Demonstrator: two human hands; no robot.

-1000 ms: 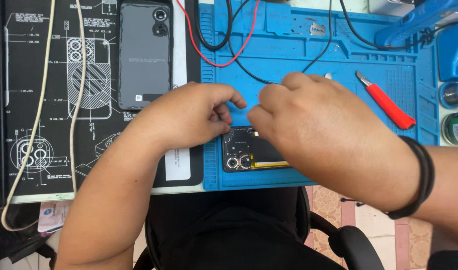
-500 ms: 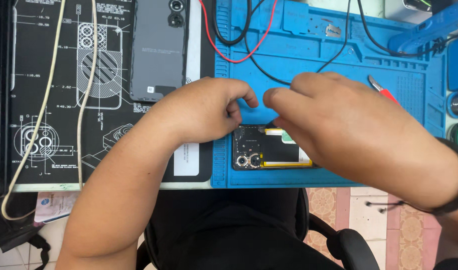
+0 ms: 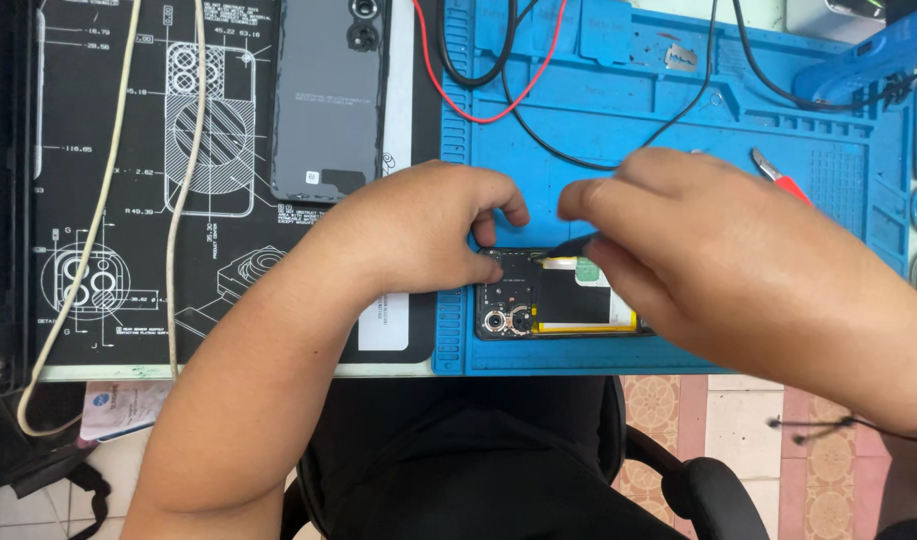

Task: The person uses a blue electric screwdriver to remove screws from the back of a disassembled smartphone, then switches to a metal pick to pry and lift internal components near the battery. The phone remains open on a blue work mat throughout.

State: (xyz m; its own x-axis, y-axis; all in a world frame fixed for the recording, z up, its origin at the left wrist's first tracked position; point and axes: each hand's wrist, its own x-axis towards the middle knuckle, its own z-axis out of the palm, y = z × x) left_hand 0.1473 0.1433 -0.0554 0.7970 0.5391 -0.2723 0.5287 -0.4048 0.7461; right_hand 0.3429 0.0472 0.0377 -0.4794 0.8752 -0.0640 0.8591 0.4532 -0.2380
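An opened smartphone [image 3: 549, 300] lies on the blue repair mat [image 3: 679, 120] near the table's front edge, its camera lenses and yellow-edged battery showing. My left hand [image 3: 429, 230] rests on the phone's left end, fingers curled and pressing on its top corner. My right hand [image 3: 709, 260] covers the phone's right half and pinches a thin dark tool [image 3: 571, 245], whose tip touches the board beside the battery.
A grey phone back cover [image 3: 329, 100] lies on a black mat with white drawings [image 3: 129, 200]. Red and black wires [image 3: 499, 90] loop over the blue mat. A red-handled tool [image 3: 779, 175] lies at right. Two cream cables [image 3: 109, 200] hang at left.
The view has shifted so the whole scene sits further right and lower. My right hand has lifted slightly, and the dark tool tip now shows over the phone's board.
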